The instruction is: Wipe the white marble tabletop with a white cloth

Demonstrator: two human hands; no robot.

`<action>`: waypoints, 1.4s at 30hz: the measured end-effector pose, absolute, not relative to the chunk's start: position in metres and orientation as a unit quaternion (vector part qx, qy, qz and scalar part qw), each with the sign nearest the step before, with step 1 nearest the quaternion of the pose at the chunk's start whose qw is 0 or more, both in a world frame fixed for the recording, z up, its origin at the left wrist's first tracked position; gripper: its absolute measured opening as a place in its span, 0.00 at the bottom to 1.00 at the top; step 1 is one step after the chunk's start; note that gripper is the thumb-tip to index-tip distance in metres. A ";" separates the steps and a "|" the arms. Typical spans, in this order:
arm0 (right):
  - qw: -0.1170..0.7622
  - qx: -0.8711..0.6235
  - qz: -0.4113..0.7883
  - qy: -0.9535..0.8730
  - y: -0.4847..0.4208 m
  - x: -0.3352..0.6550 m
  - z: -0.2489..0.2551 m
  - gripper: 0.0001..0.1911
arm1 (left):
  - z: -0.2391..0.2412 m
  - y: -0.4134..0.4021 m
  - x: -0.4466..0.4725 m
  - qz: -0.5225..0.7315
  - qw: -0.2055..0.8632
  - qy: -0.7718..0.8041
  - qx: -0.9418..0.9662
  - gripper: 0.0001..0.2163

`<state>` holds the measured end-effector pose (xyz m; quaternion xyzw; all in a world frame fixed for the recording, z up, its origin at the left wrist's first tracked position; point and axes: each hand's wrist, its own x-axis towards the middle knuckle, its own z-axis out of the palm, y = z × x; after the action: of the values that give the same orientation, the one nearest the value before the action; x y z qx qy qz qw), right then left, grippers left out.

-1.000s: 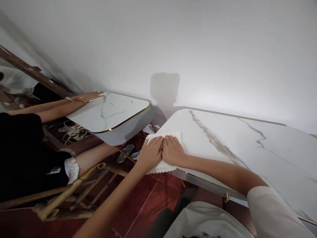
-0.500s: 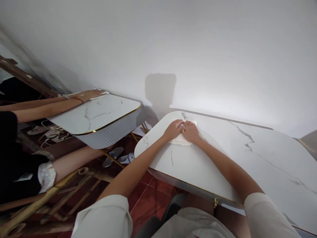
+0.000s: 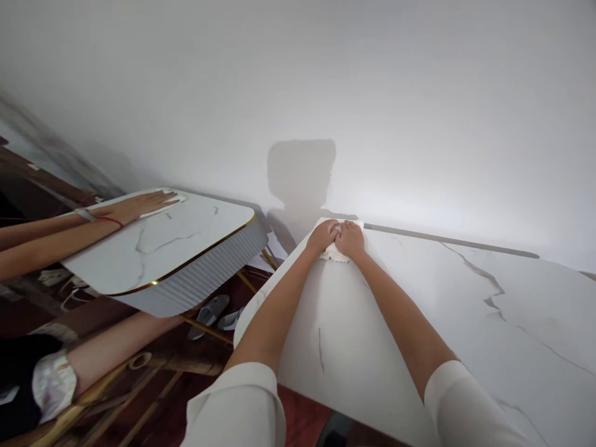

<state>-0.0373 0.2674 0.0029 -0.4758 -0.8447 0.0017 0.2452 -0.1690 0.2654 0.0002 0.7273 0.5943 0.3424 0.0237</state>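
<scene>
A white cloth (image 3: 336, 253) lies on the marble-patterned tabletop (image 3: 344, 323) at its far edge by the wall. My left hand (image 3: 322, 237) presses on the cloth's left part, fingers curled into it. Beside it, my right hand (image 3: 351, 239) grips the right part, with the two hands' fingertips nearly meeting. A small pale, shiny spot shows between them, and I cannot make out what it is. Both my arms reach forward over the table.
At the left a co-worker's hand (image 3: 151, 203) lies flat on a white cloth on a second, gold-edged table (image 3: 181, 248). A bamboo chair (image 3: 107, 397) and grey slippers (image 3: 212, 313) are below. The white wall (image 3: 419, 124) rises behind both tables.
My hands and the cloth have slid away from me to the far edge of the tabletop. My arms are straighter. The view has shifted, and the co-worker's hand appears lower and farther left.
</scene>
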 end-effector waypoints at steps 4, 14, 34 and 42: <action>0.219 -0.452 -0.009 -0.865 0.295 -0.024 0.007 0.22 | 0.001 0.289 -0.161 0.323 0.004 0.583 0.745 0.17; 0.171 -0.498 -0.006 -0.850 0.293 0.026 0.010 0.24 | 0.011 0.290 -0.110 0.297 -0.010 0.527 0.796 0.16; 0.175 -0.446 -0.010 -0.878 0.102 -0.020 0.001 0.28 | -0.018 0.103 -0.168 0.271 -0.077 0.556 0.782 0.20; 0.172 -0.372 0.026 -0.912 0.031 0.007 0.001 0.28 | -0.029 0.014 -0.145 0.243 -0.105 0.603 0.753 0.21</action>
<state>0.0073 0.0308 0.0011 -0.3722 -0.9116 0.0257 0.1725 -0.1448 0.0141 -0.0291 0.7531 0.6025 0.2426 -0.1048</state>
